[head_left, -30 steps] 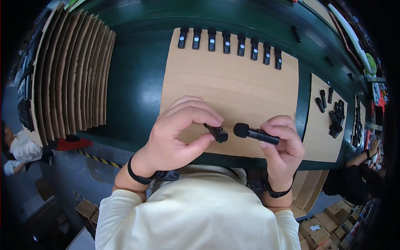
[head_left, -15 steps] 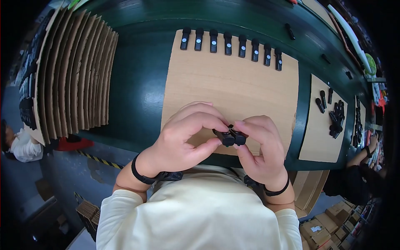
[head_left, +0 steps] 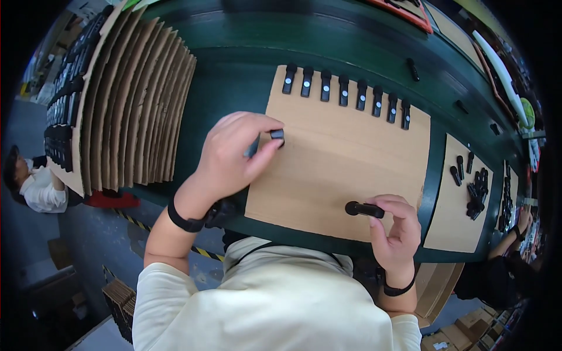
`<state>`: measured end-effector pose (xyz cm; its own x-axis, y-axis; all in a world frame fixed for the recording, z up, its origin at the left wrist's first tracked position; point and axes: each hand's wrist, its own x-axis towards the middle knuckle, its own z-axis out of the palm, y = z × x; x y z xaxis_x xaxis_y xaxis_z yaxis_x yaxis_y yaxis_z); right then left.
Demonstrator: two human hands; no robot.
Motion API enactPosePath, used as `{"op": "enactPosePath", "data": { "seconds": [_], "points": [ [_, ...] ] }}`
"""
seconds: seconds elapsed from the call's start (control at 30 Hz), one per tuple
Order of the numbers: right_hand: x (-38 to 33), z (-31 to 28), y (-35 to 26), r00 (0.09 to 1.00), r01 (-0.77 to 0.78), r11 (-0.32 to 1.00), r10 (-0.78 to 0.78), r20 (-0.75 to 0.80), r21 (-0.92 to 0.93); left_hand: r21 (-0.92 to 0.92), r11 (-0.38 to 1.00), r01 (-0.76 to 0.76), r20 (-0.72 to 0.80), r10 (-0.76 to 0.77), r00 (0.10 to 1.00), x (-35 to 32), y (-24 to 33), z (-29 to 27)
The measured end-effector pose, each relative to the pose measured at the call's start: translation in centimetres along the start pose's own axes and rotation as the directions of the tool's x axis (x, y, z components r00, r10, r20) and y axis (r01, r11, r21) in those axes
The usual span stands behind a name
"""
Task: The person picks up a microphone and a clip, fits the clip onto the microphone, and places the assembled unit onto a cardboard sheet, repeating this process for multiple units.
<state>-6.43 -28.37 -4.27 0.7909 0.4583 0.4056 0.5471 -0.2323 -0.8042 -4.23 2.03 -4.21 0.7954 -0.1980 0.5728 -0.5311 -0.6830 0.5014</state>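
Moved apart: left hand (head_left: 228, 153), pinching dark piece (head_left: 277, 135); right hand (head_left: 398, 233), pinching black microphone (head_left: 365, 209).

Yellow-black striped floor tape (head_left: 133, 220), cardboard boxes (head_left: 469, 323) lower right, white-shirted person (head_left: 44, 190) far left

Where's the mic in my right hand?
In the head view, the mic is right of centre, pinched in your right hand over the near right part of the middle cardboard, nearer you than its row of mics.
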Motion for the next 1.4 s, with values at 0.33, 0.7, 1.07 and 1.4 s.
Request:
{"op": "enactPosePath", "data": {
  "seconds": [0.33,0.7,1.07,1.4],
  "points": [
    [-0.8,-0.3,0.8,0.996,-0.084,0.994,0.081,-0.04,-0.069,0.237,0.947,-0.218,0.171,0.18,0.969,-0.2,-4.0,1.3],
    [0.4,0.3,1.2,0.996,-0.043,0.983,0.03,-0.078,-0.178,0.145,0.987,-0.072,0.229,0.037,0.973,-0.8,-5.0,1.8],
    [-0.2,-0.5,1.4,0.991,-0.131,0.98,0.124,-0.05,-0.152,0.129,0.99,-0.052,0.211,0.024,0.977,0.5,-5.3,2.3],
    [3.5,-7.8,4.2,0.981,-0.182,0.914,0.196,0.002,-0.363,-0.157,0.955,0.251,0.05,-0.247,0.968,-0.5,-7.3,1.4]
  ]
}}
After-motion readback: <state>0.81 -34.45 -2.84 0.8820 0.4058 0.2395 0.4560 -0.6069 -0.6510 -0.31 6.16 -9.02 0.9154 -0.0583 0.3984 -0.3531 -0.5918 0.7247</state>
